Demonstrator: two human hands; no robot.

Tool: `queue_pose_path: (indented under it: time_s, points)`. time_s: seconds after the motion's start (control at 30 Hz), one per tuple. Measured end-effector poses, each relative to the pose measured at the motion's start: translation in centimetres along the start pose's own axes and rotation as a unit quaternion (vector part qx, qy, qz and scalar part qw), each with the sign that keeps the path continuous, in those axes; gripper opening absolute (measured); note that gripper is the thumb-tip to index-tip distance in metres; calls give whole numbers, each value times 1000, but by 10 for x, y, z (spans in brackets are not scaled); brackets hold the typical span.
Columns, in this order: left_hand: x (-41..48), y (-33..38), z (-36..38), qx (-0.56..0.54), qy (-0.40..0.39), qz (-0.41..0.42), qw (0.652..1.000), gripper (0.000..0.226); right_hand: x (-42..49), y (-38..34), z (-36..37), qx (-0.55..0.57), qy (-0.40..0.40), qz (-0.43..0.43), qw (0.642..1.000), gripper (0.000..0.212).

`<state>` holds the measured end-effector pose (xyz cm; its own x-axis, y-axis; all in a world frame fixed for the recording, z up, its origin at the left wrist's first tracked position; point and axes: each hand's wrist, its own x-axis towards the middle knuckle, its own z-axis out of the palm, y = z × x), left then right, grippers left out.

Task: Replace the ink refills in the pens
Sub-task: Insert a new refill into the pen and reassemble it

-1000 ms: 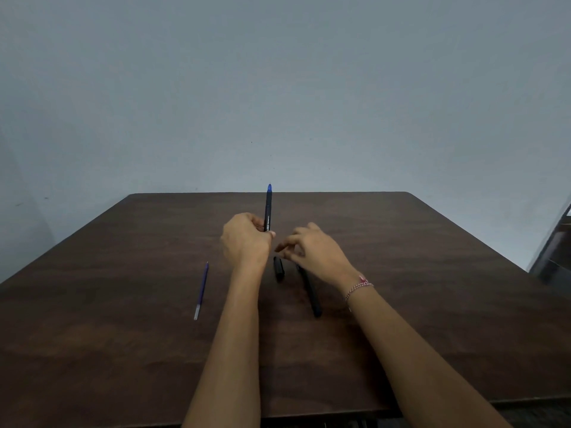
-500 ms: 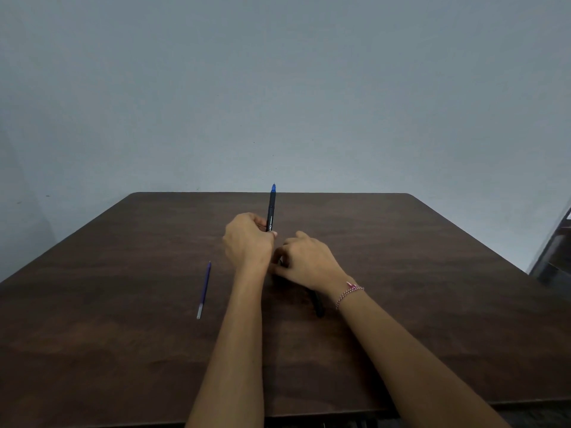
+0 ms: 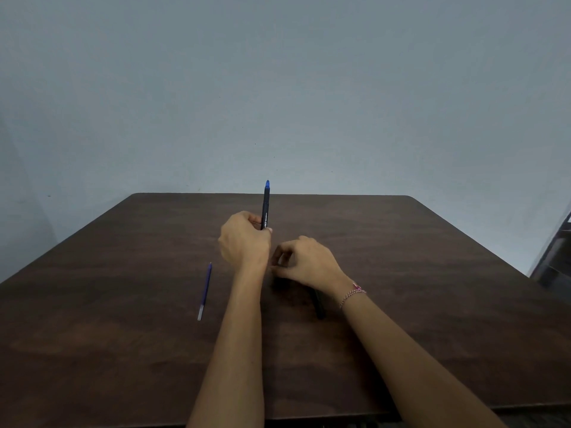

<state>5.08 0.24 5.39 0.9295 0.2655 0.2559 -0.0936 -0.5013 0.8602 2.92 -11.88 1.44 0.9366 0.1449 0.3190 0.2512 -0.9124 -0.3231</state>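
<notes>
A dark wooden table is sitting before a pale wall. The left hand is gripping an upright pen; the right hand is pinching down beside it, contents unclear. A loose refill is lying left; another pen is lying near the right wrist. Keeping the barrel steady should help.

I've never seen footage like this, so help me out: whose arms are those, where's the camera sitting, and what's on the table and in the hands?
There is no machine here: these are a person's two bare arms, filmed by a wide-angle camera worn on their head, looking forward and down. The left hand holds a dark pen upright, blue end on top. The right hand, with a bracelet on its wrist, rests low on the brown table, fingers curled; whether it grips anything is unclear. A blue ink refill lies loose to the left. Another dark pen part lies partly hidden under the right wrist.
</notes>
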Motion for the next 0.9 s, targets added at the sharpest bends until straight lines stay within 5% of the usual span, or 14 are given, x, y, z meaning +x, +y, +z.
queue_pose_path:
  time_s: [0.23, 0.4, 0.67, 0.9]
  points:
    - [3, 0, 0, -52, -9, -10, 999, 21, -3, 12, -23, 339, 101, 96, 930, 12]
    - [3, 2, 8, -70, -118, -11, 990, 21, -3, 20, -38, 502, 201, 131, 831, 22]
    - [-8, 6, 11, -71, -274, -5, 959, 24, -6, 33, -49, 632, 292, 156, 701, 21]
    - [-9, 7, 13, -2, -302, 19, 953, 26, -6, 38, -56, 680, 345, 150, 630, 17]
